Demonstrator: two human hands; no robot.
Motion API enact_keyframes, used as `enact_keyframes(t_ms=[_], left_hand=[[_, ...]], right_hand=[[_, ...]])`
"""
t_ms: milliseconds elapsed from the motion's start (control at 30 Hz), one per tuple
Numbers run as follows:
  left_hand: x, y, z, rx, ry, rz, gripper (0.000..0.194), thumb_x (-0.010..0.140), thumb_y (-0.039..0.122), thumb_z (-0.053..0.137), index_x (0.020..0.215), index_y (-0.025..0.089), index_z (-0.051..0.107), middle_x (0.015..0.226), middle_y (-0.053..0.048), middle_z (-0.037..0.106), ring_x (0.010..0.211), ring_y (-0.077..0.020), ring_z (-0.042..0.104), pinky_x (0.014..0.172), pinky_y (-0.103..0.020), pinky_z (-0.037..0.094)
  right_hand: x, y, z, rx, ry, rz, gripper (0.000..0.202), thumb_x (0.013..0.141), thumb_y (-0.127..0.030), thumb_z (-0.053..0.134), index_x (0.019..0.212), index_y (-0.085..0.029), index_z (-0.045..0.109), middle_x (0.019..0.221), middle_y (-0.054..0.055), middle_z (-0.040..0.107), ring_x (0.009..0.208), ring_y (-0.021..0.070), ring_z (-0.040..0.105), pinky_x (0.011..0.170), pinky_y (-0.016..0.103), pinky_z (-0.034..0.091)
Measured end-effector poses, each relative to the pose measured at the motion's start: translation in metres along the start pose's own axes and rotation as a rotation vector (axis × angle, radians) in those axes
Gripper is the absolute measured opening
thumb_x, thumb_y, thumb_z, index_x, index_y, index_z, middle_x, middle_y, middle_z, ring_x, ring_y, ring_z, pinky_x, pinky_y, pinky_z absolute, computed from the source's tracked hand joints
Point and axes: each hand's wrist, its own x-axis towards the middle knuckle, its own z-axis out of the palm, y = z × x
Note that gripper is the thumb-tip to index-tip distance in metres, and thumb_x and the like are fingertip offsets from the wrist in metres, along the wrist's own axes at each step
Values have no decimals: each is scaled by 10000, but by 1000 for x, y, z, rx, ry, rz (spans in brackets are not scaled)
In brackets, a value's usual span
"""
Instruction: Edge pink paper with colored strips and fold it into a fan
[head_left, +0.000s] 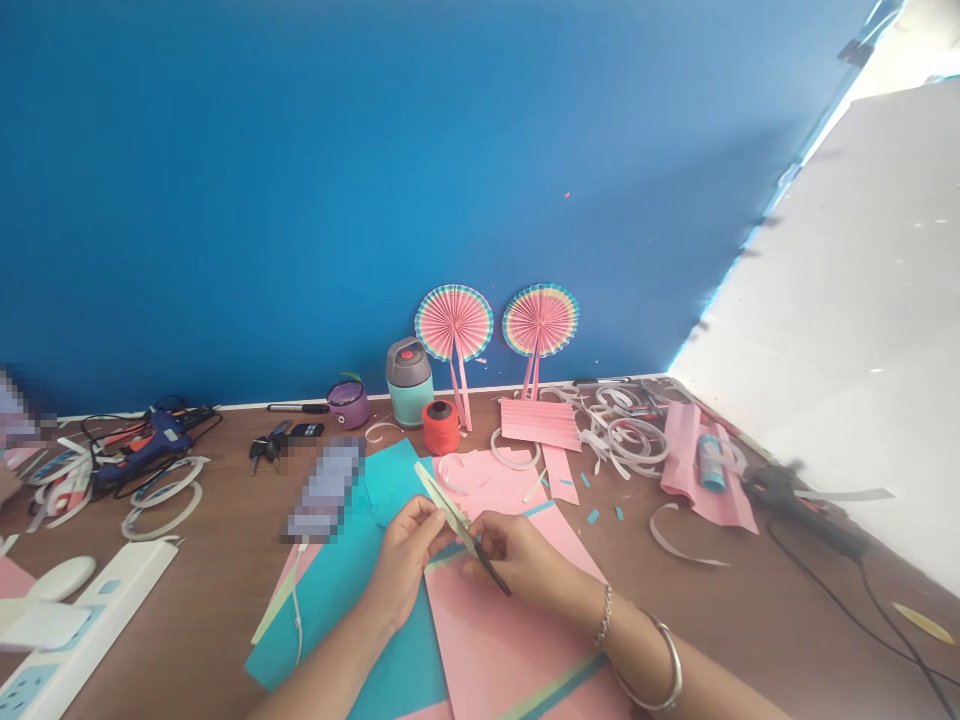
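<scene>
My left hand (409, 555) pinches a pale yellow-green paper strip (436, 490) that slants up and away from the fingers. Just to its right, my right hand (514, 550) is closed around a slim dark tool (493, 572) in line with the strip; its kind is mostly hidden by the fingers. Both hands meet above a pink paper sheet (495, 620) with green and blue bands, which overlaps a teal sheet (401, 640). A pleated pink paper piece (540, 422) lies beyond the hands, close to a white tape ring (516, 455).
Two round paper fans (454, 322) lean on the blue wall. Before them stand a teal jar (411, 395), red thread spool (441, 428) and purple cup (349, 403). A glue gun (154, 440) and power strip (82, 630) lie left; curled white strips (634, 440) and a black-corded tool (806, 510) right.
</scene>
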Motion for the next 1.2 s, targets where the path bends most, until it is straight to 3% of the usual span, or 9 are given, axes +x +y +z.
enact_keyframes(t_ms=[167,367,667,1000,1200], left_hand=[[-1,2,4,40,-19,-24,302,701,423,717,625,190,540,728,-20,646,771,-186,626,848,-361,484],[-3,5,7,42,-17,-34,311,668,432,734,622,193,541,720,-14,639,761,-184,620,851,-352,472],[-2,-1,4,112,-71,-30,270,738,406,678,648,195,536,724,-4,620,748,-172,583,752,-295,459],[-3,-7,5,187,-116,-26,265,718,403,690,634,192,552,658,13,564,668,-146,530,673,-250,424],[0,-8,2,119,-96,-84,268,669,410,736,664,171,617,715,-8,627,740,-165,577,700,-257,432]], right_hand=[[2,3,0,55,1,-23,255,679,-307,694,812,-163,531,525,-92,406,468,66,335,439,198,247],[2,4,0,30,14,-46,197,686,-254,669,799,-166,533,506,-96,403,455,61,327,437,195,238],[3,5,1,56,17,-44,185,697,-234,658,823,-165,542,527,-87,433,459,67,374,440,196,257],[6,10,3,71,52,-39,178,706,-246,676,794,-161,547,537,-81,444,475,65,378,446,193,276],[8,13,3,165,34,-61,315,674,-304,740,887,-183,543,533,-89,471,444,71,414,436,192,307]])
